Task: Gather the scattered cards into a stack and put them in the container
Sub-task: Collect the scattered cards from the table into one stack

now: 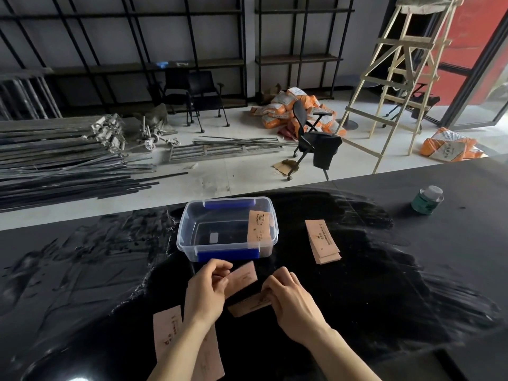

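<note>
A clear plastic container (189, 215) with blue clips stands on the black table, and one tan card (257, 227) leans inside against its right wall. My left hand (204, 292) pinches a tan card (243, 277) lifted just in front of the container. My right hand (292, 301) grips the right end of another card (248, 305) lying low over the table. A small pile of cards (321, 240) rests to the right of the container. Two more cards (167, 329) lie near the front edge, one (210, 358) partly under my left forearm.
A green jar with a white lid (427, 200) stands at the table's far right. Beyond the table's far edge the floor holds metal bars, chairs, orange bags and a wooden ladder.
</note>
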Demonstrator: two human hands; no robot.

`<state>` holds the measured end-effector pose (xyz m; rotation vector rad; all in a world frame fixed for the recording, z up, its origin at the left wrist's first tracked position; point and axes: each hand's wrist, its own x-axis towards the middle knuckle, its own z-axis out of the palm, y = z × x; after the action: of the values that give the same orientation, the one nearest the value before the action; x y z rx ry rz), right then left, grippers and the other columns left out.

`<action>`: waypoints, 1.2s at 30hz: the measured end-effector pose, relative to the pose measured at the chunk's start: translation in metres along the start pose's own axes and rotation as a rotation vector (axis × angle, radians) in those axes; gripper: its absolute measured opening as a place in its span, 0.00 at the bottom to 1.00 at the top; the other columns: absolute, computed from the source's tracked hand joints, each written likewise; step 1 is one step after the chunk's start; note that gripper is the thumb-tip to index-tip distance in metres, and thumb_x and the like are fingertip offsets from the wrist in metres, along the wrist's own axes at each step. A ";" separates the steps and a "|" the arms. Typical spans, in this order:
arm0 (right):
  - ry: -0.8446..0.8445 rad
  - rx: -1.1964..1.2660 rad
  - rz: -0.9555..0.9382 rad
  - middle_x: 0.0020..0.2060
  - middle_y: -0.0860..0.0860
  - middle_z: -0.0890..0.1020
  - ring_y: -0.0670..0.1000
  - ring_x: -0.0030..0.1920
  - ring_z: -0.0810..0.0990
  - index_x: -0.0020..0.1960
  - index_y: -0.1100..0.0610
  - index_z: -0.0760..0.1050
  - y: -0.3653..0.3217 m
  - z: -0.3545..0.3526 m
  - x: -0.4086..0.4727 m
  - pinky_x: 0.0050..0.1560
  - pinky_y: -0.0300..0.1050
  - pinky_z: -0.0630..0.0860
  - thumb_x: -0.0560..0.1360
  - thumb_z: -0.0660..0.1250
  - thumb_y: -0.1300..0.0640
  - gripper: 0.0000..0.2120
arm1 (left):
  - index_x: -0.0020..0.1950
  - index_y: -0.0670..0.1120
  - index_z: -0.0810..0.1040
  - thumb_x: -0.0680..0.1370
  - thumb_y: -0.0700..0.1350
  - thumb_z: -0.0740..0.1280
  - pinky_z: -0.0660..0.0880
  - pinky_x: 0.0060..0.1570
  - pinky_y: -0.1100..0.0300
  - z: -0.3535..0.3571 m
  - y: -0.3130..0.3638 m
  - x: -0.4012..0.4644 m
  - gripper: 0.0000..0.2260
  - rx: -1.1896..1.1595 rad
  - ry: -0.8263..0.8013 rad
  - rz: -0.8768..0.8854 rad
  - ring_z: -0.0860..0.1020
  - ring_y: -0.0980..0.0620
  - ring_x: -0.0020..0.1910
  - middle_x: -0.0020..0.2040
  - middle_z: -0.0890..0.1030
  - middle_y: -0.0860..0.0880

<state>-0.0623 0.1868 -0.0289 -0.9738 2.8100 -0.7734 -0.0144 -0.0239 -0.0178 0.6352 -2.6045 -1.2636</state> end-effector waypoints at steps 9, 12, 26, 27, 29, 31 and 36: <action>0.023 0.000 0.097 0.54 0.46 0.80 0.48 0.52 0.78 0.62 0.49 0.66 -0.007 -0.001 0.003 0.45 0.47 0.81 0.78 0.67 0.59 0.16 | 0.55 0.58 0.80 0.81 0.34 0.67 0.81 0.57 0.65 0.008 0.009 -0.020 0.17 -0.146 -0.174 0.082 0.82 0.66 0.53 0.51 0.85 0.57; 0.024 0.038 0.108 0.59 0.46 0.80 0.49 0.56 0.80 0.73 0.48 0.63 -0.004 0.000 0.004 0.50 0.44 0.80 0.77 0.70 0.56 0.27 | 0.60 0.55 0.79 0.79 0.38 0.71 0.79 0.64 0.57 -0.007 -0.007 -0.022 0.14 -0.159 -0.042 0.059 0.81 0.63 0.57 0.56 0.83 0.58; 0.026 0.056 0.025 0.54 0.47 0.78 0.49 0.51 0.80 0.64 0.48 0.73 -0.026 0.012 0.016 0.41 0.39 0.75 0.81 0.66 0.59 0.13 | 0.67 0.58 0.68 0.52 0.71 0.75 0.54 0.77 0.51 -0.061 -0.060 -0.030 0.47 0.712 -0.459 0.011 0.60 0.52 0.68 0.64 0.62 0.58; 0.023 0.067 0.030 0.54 0.48 0.78 0.49 0.50 0.80 0.64 0.49 0.73 -0.028 0.012 0.017 0.41 0.38 0.74 0.81 0.66 0.60 0.13 | 0.65 0.59 0.68 0.53 0.70 0.75 0.55 0.76 0.52 -0.061 -0.060 -0.029 0.43 0.668 -0.441 -0.011 0.61 0.53 0.66 0.62 0.63 0.59; 0.018 0.092 0.043 0.54 0.47 0.78 0.48 0.49 0.80 0.63 0.49 0.74 -0.029 0.011 0.018 0.41 0.37 0.74 0.81 0.66 0.60 0.13 | 0.59 0.61 0.68 0.57 0.64 0.78 0.61 0.67 0.55 -0.061 -0.062 -0.026 0.34 0.528 -0.353 -0.056 0.65 0.53 0.63 0.58 0.69 0.60; 0.011 0.109 0.046 0.54 0.47 0.78 0.47 0.49 0.80 0.63 0.48 0.74 -0.028 0.009 0.018 0.41 0.36 0.74 0.80 0.68 0.60 0.13 | 0.53 0.62 0.69 0.65 0.54 0.79 0.63 0.57 0.56 -0.063 -0.064 -0.024 0.24 0.372 -0.210 -0.088 0.72 0.52 0.59 0.53 0.77 0.60; -0.028 0.094 -0.007 0.52 0.46 0.76 0.48 0.48 0.78 0.64 0.48 0.74 -0.025 0.004 0.016 0.42 0.43 0.80 0.80 0.68 0.61 0.15 | 0.53 0.62 0.78 0.78 0.37 0.73 0.81 0.48 0.56 -0.074 -0.057 -0.014 0.18 -0.065 0.059 -0.129 0.84 0.58 0.44 0.46 0.86 0.57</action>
<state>-0.0599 0.1589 -0.0191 -0.9719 2.7203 -0.8773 0.0398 -0.1014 -0.0156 0.8267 -2.4990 -1.3386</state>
